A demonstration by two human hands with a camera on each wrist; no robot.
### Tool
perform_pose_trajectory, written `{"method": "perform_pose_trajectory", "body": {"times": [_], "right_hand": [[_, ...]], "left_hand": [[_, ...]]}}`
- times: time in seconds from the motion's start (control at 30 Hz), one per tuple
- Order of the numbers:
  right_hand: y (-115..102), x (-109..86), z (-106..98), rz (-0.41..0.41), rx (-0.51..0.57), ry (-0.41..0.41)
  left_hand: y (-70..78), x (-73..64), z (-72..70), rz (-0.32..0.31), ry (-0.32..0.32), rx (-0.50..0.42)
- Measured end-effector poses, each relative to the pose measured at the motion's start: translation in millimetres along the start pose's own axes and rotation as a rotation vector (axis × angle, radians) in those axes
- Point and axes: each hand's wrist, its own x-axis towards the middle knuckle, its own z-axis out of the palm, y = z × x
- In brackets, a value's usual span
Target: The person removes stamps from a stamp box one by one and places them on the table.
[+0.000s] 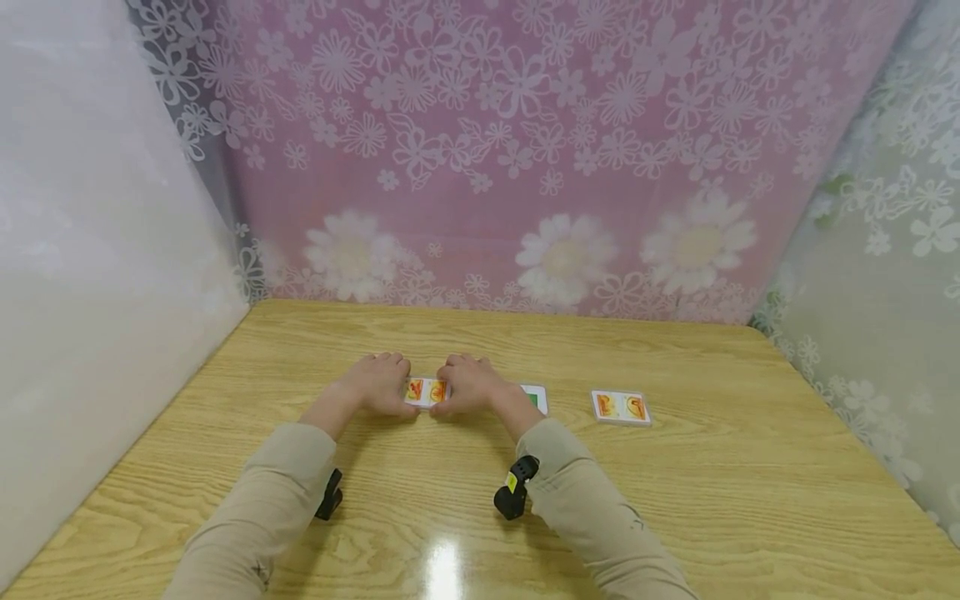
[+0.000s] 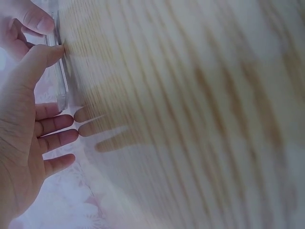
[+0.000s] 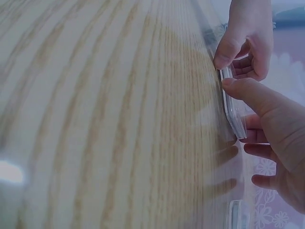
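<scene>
A flat orange-and-white card in a clear case (image 1: 427, 392) lies on the wooden table between the two hands. My left hand (image 1: 381, 383) grips its left end, thumb on the near edge and fingers at the far side. On the right end, my right hand (image 1: 468, 383) holds it the same way. From the left wrist, the clear case (image 2: 62, 88) shows edge-on, low over the tabletop. In the right wrist view the case (image 3: 229, 107) sits between the right thumb and fingers, with the left thumb close by. The hands cover both its ends.
A green-and-white card (image 1: 536, 398) lies right of the hands, partly hidden by the right wrist. Farther right is another orange-and-white card (image 1: 621, 407) in a clear case. Flowered sheets (image 1: 480, 167) hang behind the wooden table (image 1: 420, 517) and at its sides.
</scene>
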Motion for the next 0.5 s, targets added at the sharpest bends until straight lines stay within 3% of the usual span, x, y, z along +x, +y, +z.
{"method": "perform_pose_trajectory", "body": {"times": [0.5], "right_hand": [[-0.2, 0.6, 1.9, -0.027, -0.049, 0.016]], "left_hand": [[-3.4, -1.5, 1.3, 0.011, -0.002, -0.011]]}}
